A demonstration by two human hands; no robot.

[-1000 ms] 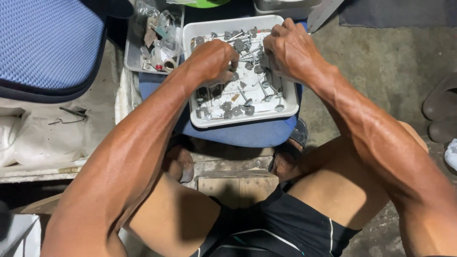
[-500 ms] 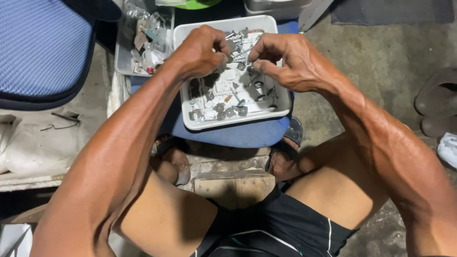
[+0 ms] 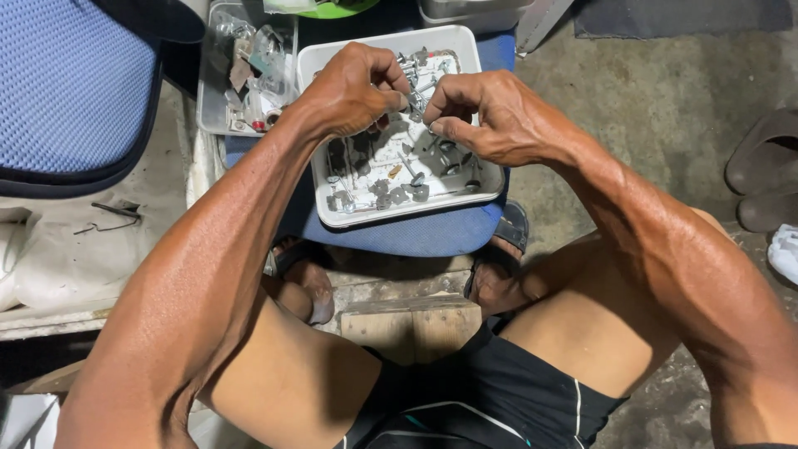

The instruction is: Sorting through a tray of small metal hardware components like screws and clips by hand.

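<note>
A white rectangular tray (image 3: 326, 199) holds several small metal bolts, nuts and washers (image 3: 391, 193). It rests on a blue cushion (image 3: 416, 234) in front of my knees. My left hand (image 3: 353, 90) hovers over the tray's left half with its fingers curled and pinched. My right hand (image 3: 490, 116) is over the tray's middle, its fingertips pinched together close to the left hand. Both hands seem to pinch a small metal part between them; it is mostly hidden by the fingers.
A clear plastic box (image 3: 245, 71) of small odds and ends sits left of the tray. A blue mesh chair seat (image 3: 71, 91) lies at far left. Slippers (image 3: 765, 179) rest on the concrete floor at right. A wooden block (image 3: 411, 320) lies between my feet.
Both hands have drawn together over the tray's middle; the right hand came down and left from the tray's far right corner. The view has tilted so the tray sits lower.
</note>
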